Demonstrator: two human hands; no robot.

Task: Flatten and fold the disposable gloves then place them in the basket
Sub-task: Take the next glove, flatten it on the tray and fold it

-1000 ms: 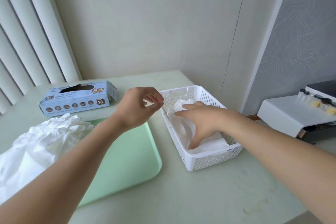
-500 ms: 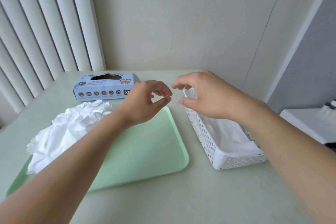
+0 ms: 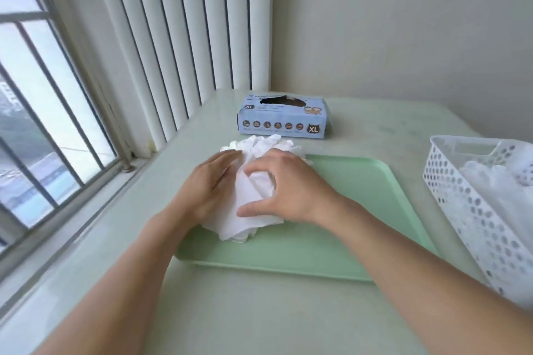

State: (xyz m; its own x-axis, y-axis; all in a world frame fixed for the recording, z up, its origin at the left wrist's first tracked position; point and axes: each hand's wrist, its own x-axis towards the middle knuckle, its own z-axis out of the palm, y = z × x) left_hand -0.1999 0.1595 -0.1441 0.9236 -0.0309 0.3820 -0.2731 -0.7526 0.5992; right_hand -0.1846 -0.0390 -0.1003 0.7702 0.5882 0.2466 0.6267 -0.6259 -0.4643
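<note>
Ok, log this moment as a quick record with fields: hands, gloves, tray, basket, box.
left hand: resting flat on the glove pile
right hand: fingers curled, pinching a glove off the pile
glove pile: crumpled, on tray's left end
tray: green, on the table
basket: white, right of tray, gloves inside
glove box: blue, behind tray

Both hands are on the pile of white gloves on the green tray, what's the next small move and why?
Probably lift one glove free of the pile of white gloves with the right hand, whose thumb and fingers are already curled around a fold, while the left hand lies flat holding the rest down. The bare green tray beside it offers room to flatten it, and the white basket already holds gloves.
</note>
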